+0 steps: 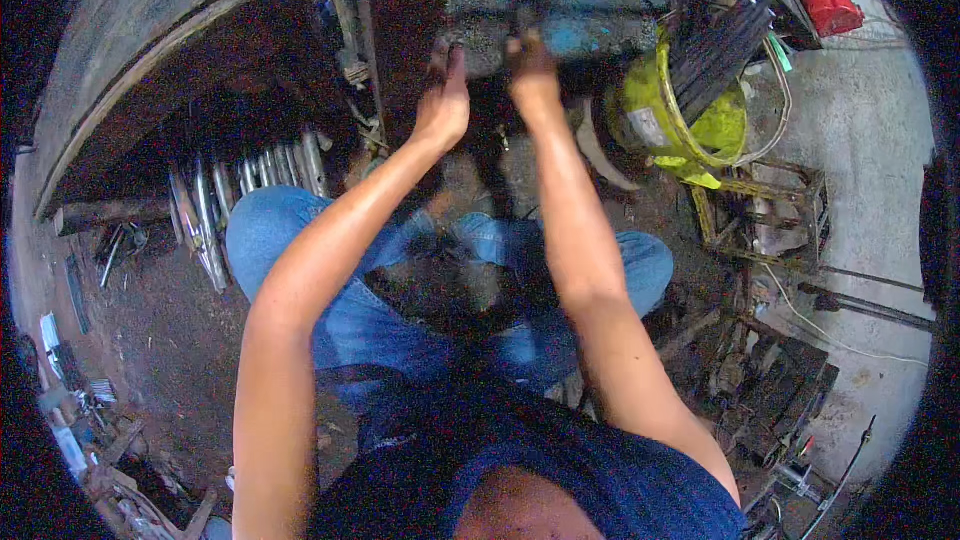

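Note:
I sit low in blue jeans, both arms stretched forward. My left hand [443,105] grips the near left edge of a grimy dark metal part [560,15] with a blue-painted patch. My right hand [532,75] holds the same part's near edge, close beside the left hand. The fingers of both hands curl over the edge and are partly hidden by it. The part sits raised in front of me, under dark machinery at the top of the view.
A yellow bucket [685,115] with dark rods stands right of the part. A row of shiny wrenches [245,190] lies on the dirt floor at left. Metal frames and scrap [765,220] sit at right, a red container [832,12] far right.

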The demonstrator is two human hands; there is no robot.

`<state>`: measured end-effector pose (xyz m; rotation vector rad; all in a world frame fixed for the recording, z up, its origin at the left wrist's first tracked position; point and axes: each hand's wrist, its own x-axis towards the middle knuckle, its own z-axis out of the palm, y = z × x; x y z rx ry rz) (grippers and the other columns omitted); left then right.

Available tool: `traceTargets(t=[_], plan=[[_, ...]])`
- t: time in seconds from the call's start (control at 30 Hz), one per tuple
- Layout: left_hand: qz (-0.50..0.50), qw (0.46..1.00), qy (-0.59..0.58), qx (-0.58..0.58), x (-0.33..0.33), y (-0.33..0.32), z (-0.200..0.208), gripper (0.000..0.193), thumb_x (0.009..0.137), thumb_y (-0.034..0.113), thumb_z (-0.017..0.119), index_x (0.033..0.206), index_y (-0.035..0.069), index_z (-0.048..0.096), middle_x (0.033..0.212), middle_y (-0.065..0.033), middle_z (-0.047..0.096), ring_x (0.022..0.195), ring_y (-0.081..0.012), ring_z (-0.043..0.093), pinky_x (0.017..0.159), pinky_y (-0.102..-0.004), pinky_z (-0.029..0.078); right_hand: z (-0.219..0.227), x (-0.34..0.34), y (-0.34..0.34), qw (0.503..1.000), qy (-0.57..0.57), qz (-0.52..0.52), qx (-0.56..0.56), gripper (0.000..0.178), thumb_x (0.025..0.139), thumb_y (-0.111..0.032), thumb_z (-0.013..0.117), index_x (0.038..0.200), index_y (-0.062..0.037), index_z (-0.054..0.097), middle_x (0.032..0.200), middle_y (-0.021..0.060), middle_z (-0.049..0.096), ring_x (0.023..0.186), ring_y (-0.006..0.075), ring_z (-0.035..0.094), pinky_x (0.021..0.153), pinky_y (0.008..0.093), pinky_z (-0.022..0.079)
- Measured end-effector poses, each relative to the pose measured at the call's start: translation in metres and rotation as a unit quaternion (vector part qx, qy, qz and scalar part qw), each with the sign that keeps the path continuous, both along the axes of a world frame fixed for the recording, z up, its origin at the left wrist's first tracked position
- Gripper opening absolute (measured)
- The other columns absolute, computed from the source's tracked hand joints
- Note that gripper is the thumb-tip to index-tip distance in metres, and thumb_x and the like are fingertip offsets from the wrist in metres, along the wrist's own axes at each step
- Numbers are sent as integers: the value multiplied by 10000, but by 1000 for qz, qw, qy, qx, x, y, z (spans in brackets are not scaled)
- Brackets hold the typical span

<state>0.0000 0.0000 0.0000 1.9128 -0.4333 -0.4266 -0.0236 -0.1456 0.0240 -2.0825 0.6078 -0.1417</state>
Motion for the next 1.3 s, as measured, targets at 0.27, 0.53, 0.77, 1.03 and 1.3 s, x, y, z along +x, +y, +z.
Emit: traceTargets(t=[0.27,0.53,0.77,1.03,1.3], plan=[[7,1000,23,-8,3,-4,-7,567,886,421,227,1341,90,156,1349,-200,247,1250,-348,213,1019,-358,199,-9,-26,-76,947,-33,-139,-287,411,857,-233,394,1227,-56,362,989,222,561,866,410,528,729,449,425],[-90,993,24,79,0,1,1,475,892,216,222,1348,134,117,1319,-280,232,1196,-392,293,989,-392,255,-34,21,-10,968,-9,-82,-235,355,833,-266,449,1117,-53,459,859,290,550,853,422,531,716,483,435],[-38,998,11,51,2,-4,-14,545,896,416,148,1351,118,103,1357,-228,189,1202,-400,273,1006,-390,214,-11,-30,-61,949,38,-76,-304,364,859,-262,393,1178,-89,419,1142,218,468,994,366,495,782,437,422],[-29,997,58,34,-2,1,1,582,887,453,148,1344,92,155,1373,-189,191,1235,-353,241,1022,-360,180,-10,-10,-55,965,-30,-86,-245,390,868,-316,376,1129,-42,469,1013,250,537,948,417,503,791,456,409],[-75,995,-11,64,2,-2,-14,559,895,414,152,1347,86,125,1379,-187,169,1240,-354,233,1029,-347,183,-44,10,-4,956,-103,-50,-271,310,826,-260,457,1039,-37,493,819,283,553,803,426,543,675,477,432]])
